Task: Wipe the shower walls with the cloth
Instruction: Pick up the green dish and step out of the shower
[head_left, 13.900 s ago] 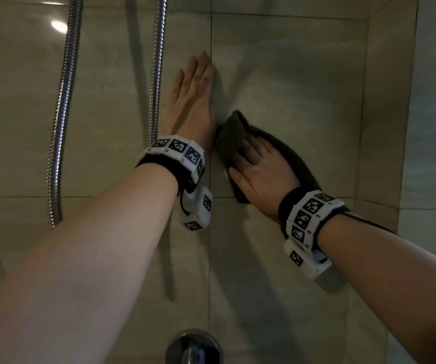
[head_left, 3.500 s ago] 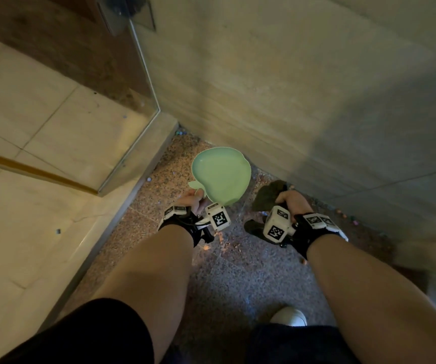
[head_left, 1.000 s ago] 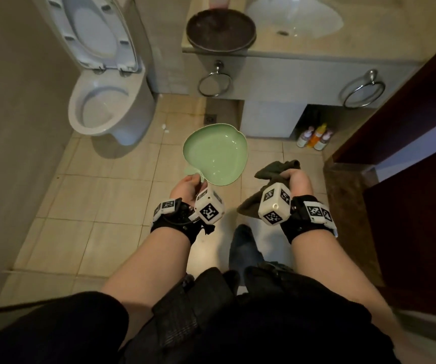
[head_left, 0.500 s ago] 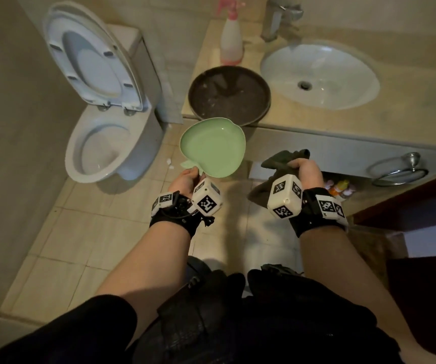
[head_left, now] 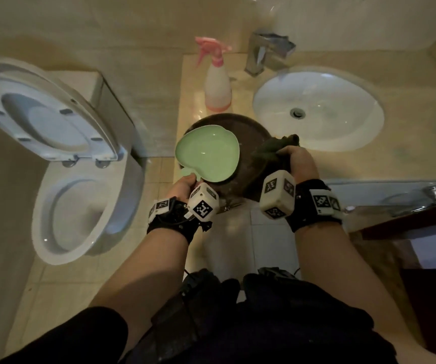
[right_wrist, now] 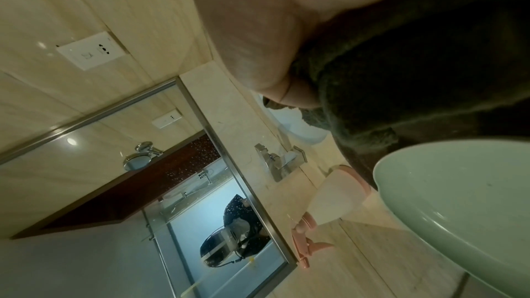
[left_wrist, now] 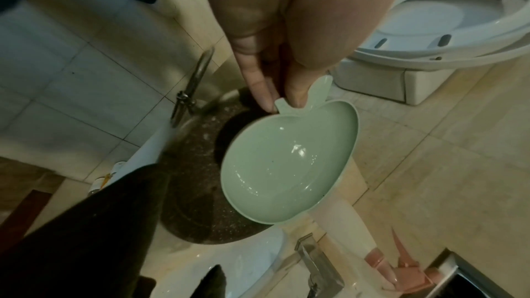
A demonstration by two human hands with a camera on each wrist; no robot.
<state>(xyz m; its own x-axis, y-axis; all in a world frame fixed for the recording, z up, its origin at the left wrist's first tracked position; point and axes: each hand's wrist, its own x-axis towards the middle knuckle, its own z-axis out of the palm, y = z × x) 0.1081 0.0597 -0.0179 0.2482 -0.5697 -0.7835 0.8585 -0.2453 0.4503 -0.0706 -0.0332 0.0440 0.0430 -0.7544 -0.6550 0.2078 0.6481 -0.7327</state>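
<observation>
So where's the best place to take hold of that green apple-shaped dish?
By the flat stem tab on the rim of the green dish, coming from the near side: the left hand already pinches it there. The rest of the rim is smooth and broad, so harder to pinch.

Both hands (head_left: pixel 185 183) (head_left: pixel 299 160) forward, fingers (left_wrist: pixel 258 90) pinched.

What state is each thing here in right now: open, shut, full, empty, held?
Toilet lid: raised, seat up with it.
Green dish: held by its stem tab in the left hand, over the dark basin; looks empty.
Cloth: bunched, gripped by the right hand.
Dark basin: on the counter edge, nothing visible inside.
Sink: empty.
Faucet: no water running.
Spray bottle: upright on the counter.
</observation>
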